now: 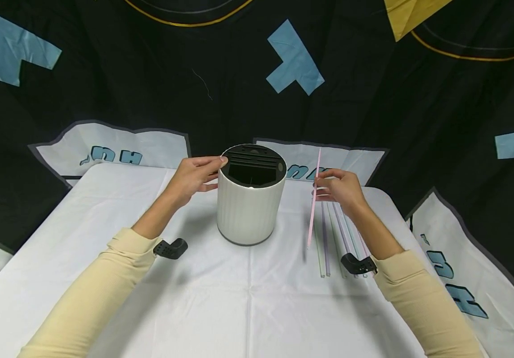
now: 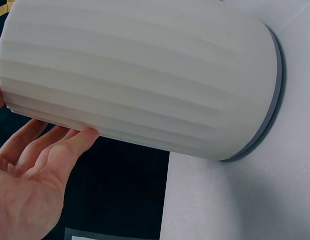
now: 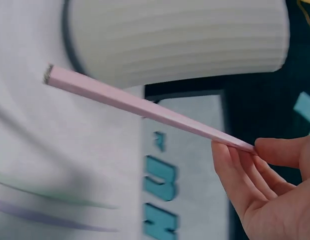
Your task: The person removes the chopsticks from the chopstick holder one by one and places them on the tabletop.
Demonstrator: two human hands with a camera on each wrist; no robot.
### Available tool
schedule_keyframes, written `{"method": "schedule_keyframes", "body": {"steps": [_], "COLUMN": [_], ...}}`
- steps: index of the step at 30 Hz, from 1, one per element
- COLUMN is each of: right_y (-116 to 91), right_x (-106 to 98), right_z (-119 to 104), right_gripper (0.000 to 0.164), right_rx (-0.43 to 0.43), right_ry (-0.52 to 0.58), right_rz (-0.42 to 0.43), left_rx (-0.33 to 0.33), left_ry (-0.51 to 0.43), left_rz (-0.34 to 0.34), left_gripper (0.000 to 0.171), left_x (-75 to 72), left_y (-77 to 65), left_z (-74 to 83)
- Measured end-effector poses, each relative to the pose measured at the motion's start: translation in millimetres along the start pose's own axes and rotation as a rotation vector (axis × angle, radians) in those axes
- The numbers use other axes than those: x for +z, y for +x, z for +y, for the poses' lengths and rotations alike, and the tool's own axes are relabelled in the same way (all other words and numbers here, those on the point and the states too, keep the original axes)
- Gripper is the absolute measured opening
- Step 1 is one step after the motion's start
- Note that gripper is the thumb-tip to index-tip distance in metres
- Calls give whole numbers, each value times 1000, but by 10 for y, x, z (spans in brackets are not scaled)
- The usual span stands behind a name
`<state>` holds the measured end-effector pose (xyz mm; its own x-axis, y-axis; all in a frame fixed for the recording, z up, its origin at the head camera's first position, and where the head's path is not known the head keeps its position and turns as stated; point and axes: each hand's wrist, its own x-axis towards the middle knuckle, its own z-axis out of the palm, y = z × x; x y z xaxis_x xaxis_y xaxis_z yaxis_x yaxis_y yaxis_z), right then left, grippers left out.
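A white ribbed cylindrical container [image 1: 249, 214] with a black slotted top [image 1: 252, 166] stands upright on the table. My left hand [image 1: 196, 176] holds its upper left edge, thumb at the rim and fingers against the side; in the left wrist view the fingertips [image 2: 89, 134] touch the ribbed wall. To the right of the container, my right hand [image 1: 339, 189] pinches a slim pink stick [image 1: 313, 209] near its upper end, between thumb and fingers. The stick hangs nearly upright, and its lower end [image 3: 50, 75] looks silvery in the right wrist view.
Several thin sticks [image 1: 326, 243] in green, purple and other pale colours lie side by side on the white-covered table [image 1: 203, 308], partly below my right forearm. Behind the table hangs a dark cloth [image 1: 149, 89] with blue and yellow patches.
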<state>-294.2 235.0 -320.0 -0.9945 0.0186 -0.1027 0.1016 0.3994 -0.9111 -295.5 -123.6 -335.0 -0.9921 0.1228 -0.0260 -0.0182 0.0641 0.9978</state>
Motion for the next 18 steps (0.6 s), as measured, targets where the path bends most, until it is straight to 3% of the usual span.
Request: {"method": "schedule_keyframes", "body": {"steps": [8,18], "right_y": [66,131], "right_x": [126,215], "right_z": [544,869], "right_gripper": [33,34], "right_rx": [47,124], "right_ry": [-37,-27], "right_rz": [-82,-68], "left_rx": [9,5], "left_ry": [17,24], "left_rz": [-3,-1], "left_gripper": [54,55], "left_x": [4,-7], "left_y": [-2,3], "left_z": [0,0]}}
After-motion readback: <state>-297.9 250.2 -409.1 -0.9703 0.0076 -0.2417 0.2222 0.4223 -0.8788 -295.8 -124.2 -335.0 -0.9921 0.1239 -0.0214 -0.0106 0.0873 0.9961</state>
